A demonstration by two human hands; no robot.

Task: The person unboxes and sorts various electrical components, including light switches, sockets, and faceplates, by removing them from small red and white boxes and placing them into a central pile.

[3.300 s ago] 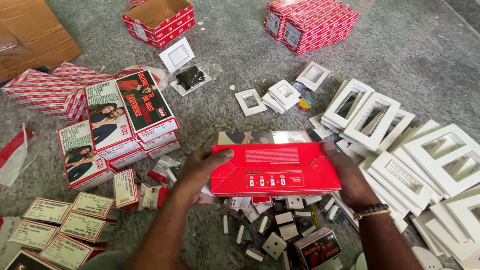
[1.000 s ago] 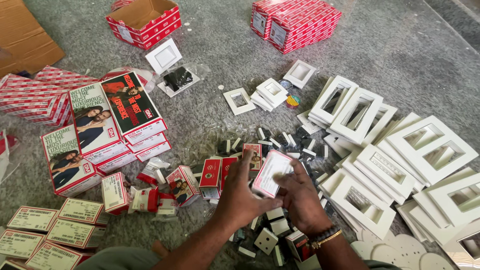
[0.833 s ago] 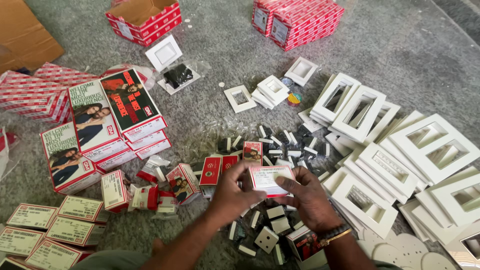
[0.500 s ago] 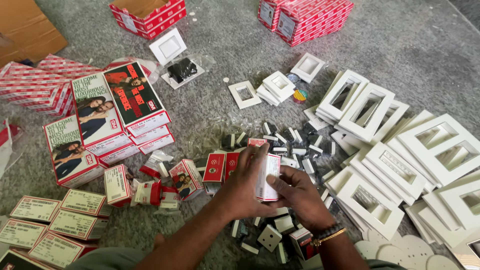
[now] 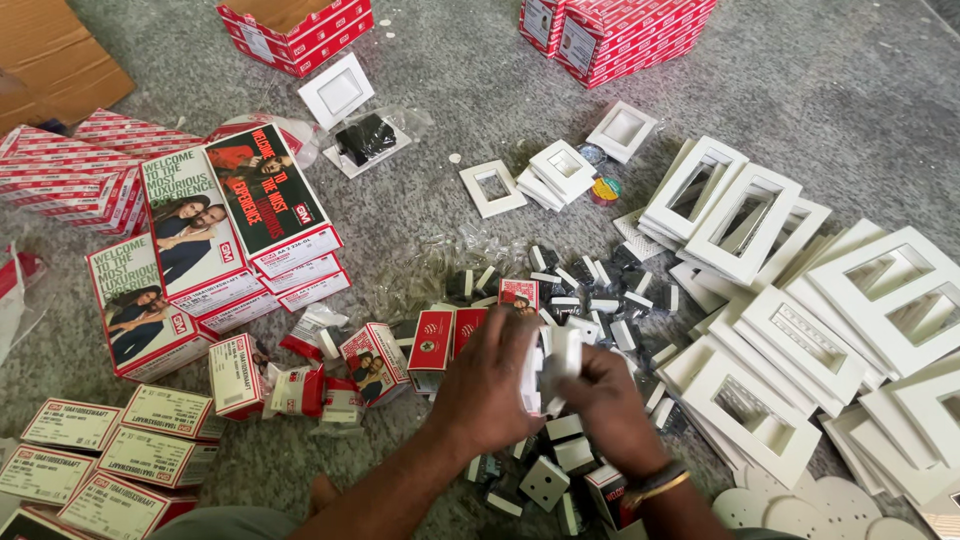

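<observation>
Both my hands meet low in the middle of the view over a heap of small switch parts. My left hand and my right hand together grip a small white switch piece, held on edge between the fingers. A bracelet circles my right wrist. Small red cartons lie just left of my left hand. White and dark modules lie on the floor under my hands.
White frame plates are piled at the right. Printed red and white boxes are stacked at the left, flat labelled packs at the lower left. Red cartons and an open red box stand at the far edge.
The large flat red box that I held 3.3 s ago is gone from my hands. Since then my hands have closed on a small white piece and turned it on edge.
</observation>
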